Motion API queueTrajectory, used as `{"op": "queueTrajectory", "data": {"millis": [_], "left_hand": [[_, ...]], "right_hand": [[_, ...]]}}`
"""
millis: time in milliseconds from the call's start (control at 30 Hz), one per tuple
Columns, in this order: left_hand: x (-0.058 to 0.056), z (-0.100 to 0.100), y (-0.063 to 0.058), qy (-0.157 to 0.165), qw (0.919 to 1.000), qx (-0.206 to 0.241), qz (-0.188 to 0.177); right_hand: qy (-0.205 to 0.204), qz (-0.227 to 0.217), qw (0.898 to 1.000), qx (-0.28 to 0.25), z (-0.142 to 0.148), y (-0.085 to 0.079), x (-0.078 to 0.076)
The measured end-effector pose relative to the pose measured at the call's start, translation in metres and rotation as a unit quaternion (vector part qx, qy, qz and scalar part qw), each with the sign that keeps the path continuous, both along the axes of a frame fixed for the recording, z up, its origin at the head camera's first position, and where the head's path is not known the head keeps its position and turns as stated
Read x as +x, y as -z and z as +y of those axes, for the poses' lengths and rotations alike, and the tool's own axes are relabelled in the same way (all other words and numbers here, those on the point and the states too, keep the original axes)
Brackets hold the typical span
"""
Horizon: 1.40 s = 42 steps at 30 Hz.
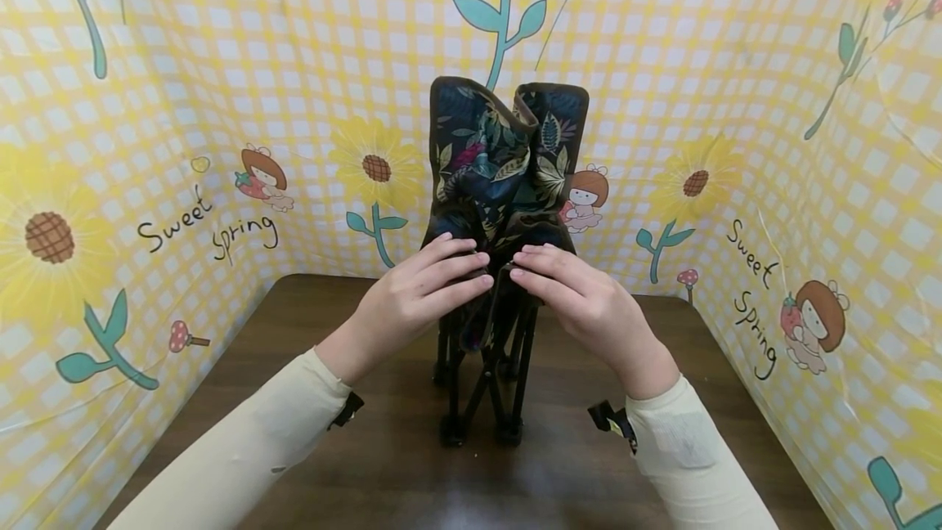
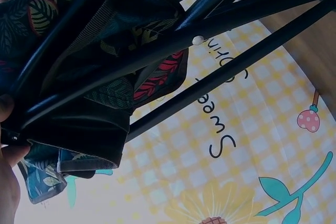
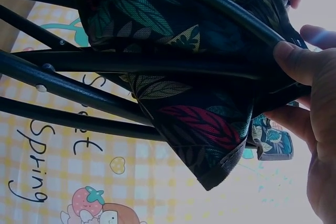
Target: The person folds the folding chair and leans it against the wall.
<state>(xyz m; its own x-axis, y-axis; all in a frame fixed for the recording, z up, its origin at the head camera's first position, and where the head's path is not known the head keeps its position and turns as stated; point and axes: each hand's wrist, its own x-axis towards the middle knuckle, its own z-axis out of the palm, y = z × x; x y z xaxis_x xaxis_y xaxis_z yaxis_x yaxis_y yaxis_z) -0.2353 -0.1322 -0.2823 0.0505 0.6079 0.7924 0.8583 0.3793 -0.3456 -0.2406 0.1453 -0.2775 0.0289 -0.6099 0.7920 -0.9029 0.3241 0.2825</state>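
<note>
A half-folded camp chair [image 1: 478,154] with dark leaf-print fabric stands upright in the middle, its two back corners raised and the cloth creased between them. Its black legs [image 1: 489,383] cross close together. My left hand [image 1: 412,293] grips the chair's near left upper corner; in the left wrist view its fingertips hold a frame joint [image 2: 13,137]. On the near right corner, my right hand [image 1: 592,301] pinches the frame, its thumb [image 3: 294,61] on the tube end in the right wrist view. The two hands' fingertips nearly meet. Part of the seat is hidden behind them.
The chair's feet [image 1: 452,432] rest on a brown wooden table [image 1: 353,464]. A yellow-checked cloth [image 1: 324,88] with flower prints and writing hangs at the back and both sides. Cream sleeves [image 1: 250,432] cover both forearms, with a dark device [image 1: 614,419] at the right wrist.
</note>
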Motion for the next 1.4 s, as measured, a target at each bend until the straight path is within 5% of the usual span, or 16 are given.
{"op": "queueTrajectory", "data": {"millis": [1400], "left_hand": [[-0.014, 0.009, 0.001, 0.001, 0.9999, 0.004, 0.013]], "right_hand": [[-0.002, 0.006, 1.000, 0.000, -0.005, -0.001, -0.010]]}}
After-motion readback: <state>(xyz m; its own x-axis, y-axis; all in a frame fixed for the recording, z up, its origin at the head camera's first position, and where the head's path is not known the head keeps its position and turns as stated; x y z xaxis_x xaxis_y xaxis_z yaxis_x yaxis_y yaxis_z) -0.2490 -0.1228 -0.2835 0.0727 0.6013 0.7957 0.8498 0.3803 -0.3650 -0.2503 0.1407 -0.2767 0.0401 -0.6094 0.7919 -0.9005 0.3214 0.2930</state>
